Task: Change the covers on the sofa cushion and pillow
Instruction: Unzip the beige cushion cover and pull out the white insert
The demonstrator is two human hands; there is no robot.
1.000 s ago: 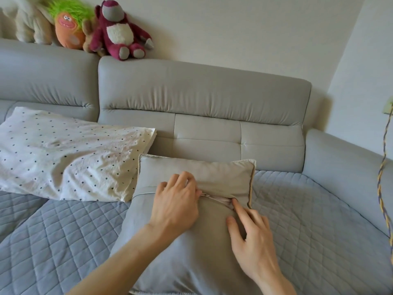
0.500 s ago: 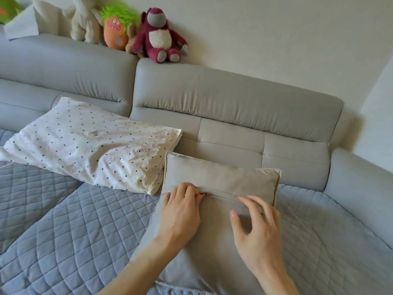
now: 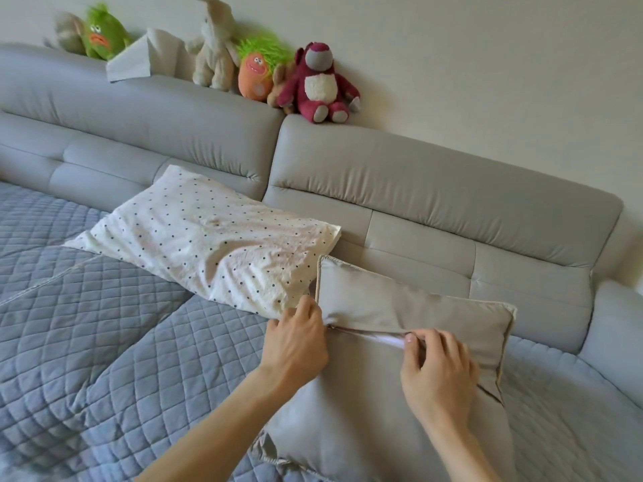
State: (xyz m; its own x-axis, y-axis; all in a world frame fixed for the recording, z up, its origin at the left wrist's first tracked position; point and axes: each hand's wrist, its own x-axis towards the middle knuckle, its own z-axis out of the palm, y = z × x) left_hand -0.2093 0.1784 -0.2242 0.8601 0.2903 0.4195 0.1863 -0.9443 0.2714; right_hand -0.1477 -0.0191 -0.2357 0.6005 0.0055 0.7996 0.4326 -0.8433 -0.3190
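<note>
We are looking at a grey sofa standing against a pale wall, its padded backrest running across the view. A blue-grey quilted mat is covering the seat. A row of plush toys is sitting along the top of the backrest. A magenta bear with a white belly is sitting where two backrest sections meet, and a small brown toy is pressing against it. An orange creature with green hair is standing next, just beside a beige long-limbed animal. Farther left a green monster is leaning beside a blurred grey toy.
</note>
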